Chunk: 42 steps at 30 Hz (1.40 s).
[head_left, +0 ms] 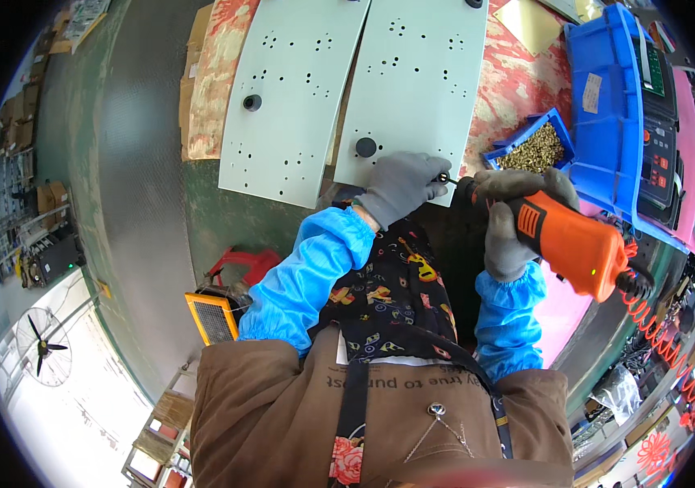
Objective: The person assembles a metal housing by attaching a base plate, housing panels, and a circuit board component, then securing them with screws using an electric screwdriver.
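Note:
My right hand (512, 232), in a grey glove, grips an orange power screwdriver (569, 242) whose tip points left toward my other hand. At the near right corner of a pale metal panel (412, 98), my left hand (403, 185), also gloved, has its fingers drawn together. A small black round part (443, 177) shows at those fingertips, close to the screwdriver's tip; its exact kind is too small to tell. Many holes pierce the panel, and a black round foot (365, 147) sits on it. A second pale panel (291, 89) lies to its left, bearing another black foot (252, 102).
A small blue bin (565, 130) of brass-coloured fasteners (533, 150) stands beyond my right hand. Further right is a large blue crate (608, 106). A red coiled hose (648, 321) hangs from the screwdriver. The worktop (518, 81) is red and worn.

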Available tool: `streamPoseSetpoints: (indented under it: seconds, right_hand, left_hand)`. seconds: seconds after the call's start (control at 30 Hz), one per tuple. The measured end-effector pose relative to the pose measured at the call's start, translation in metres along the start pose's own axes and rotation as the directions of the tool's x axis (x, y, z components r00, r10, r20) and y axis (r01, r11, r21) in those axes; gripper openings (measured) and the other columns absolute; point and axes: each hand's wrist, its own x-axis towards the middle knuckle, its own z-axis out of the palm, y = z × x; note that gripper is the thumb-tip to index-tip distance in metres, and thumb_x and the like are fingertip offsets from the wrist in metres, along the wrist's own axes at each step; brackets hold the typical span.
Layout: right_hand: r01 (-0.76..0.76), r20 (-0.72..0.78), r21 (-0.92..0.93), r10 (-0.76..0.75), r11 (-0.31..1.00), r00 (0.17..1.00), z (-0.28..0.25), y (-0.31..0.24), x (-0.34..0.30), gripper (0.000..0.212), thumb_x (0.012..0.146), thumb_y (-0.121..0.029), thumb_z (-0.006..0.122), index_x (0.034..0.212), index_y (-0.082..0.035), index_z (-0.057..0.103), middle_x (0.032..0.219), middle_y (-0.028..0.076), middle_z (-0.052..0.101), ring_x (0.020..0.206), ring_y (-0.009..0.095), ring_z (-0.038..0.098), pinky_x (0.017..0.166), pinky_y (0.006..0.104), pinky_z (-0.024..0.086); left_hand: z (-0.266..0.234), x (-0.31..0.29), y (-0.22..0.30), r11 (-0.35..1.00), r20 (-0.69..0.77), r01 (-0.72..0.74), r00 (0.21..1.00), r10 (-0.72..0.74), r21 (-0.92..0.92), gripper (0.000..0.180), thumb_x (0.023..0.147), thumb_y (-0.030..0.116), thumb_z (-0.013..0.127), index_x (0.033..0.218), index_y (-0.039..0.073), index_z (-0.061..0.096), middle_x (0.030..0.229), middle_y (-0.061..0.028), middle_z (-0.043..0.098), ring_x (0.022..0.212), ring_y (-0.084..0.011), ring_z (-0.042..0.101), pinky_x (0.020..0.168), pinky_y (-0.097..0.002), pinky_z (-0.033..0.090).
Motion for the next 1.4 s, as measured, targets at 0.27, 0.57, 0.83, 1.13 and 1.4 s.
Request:
streamPoseSetpoints:
  seconds: [0.27,0.57,0.83,1.13,1.4]
  right_hand:
    - [0.162,0.279,0.026,-0.162,0.986,0.946,0.014,0.007,0.008,0.063,0.076,-0.004,0.062,0.132,-0.011,0.033,0.078,0.014,0.059,0.068,0.026,0.059,0.066,0.0434,0.053]
    - [0.128,0.247,0.095,-0.148,0.987,0.958,0.019,0.011,0.011,0.068,0.070,0.006,0.060,0.130,-0.009,0.032,0.082,0.014,0.062,0.074,0.025,0.062,0.073,0.0426,0.053]
    - [0.114,0.204,-0.060,-0.099,0.992,0.974,0.024,0.006,0.006,0.056,0.075,-0.002,0.060,0.125,-0.008,0.035,0.077,0.012,0.061,0.066,0.023,0.059,0.068,0.0395,0.052]
    - [-0.055,0.073,-0.134,0.065,0.989,0.995,0.031,0.000,0.015,0.062,0.067,0.010,0.060,0.121,-0.001,0.034,0.077,0.010,0.063,0.073,0.019,0.062,0.072,0.0310,0.050]
    - [0.247,-0.050,-0.061,-0.250,0.967,0.967,0.026,-0.067,0.021,0.064,0.075,-0.008,0.058,0.131,-0.002,0.028,0.079,0.015,0.060,0.067,0.026,0.061,0.068,0.0432,0.053]
  left_hand:
    - [-0.001,0.001,-0.003,0.999,-0.050,-0.035,0.998,0.035,0.001,0.024,0.071,0.030,0.069,0.086,0.014,0.059,0.076,-0.0040,0.061,0.075,-0.0246,0.062,0.062,-0.0389,0.047]
    - [-0.006,0.000,0.000,0.999,0.023,-0.025,0.999,0.025,0.029,0.026,0.072,0.025,0.067,0.095,0.013,0.061,0.082,-0.0055,0.062,0.081,-0.0253,0.061,0.067,-0.0389,0.048]
    - [-0.002,-0.004,-0.003,0.998,-0.007,-0.056,0.998,0.056,0.012,0.028,0.072,0.028,0.068,0.096,0.014,0.063,0.084,-0.0054,0.063,0.081,-0.0259,0.062,0.068,-0.0396,0.048]
    - [-0.008,0.001,0.003,0.993,0.061,-0.038,0.998,0.031,0.114,0.025,0.078,0.031,0.062,0.097,0.014,0.062,0.085,-0.0072,0.064,0.084,-0.0273,0.062,0.072,-0.0402,0.048]
    - [-0.006,0.008,-0.006,0.976,0.215,-0.127,0.973,0.087,0.179,0.037,0.082,0.030,0.061,0.116,0.016,0.060,0.094,-0.0096,0.065,0.087,-0.0282,0.062,0.077,-0.0380,0.047]
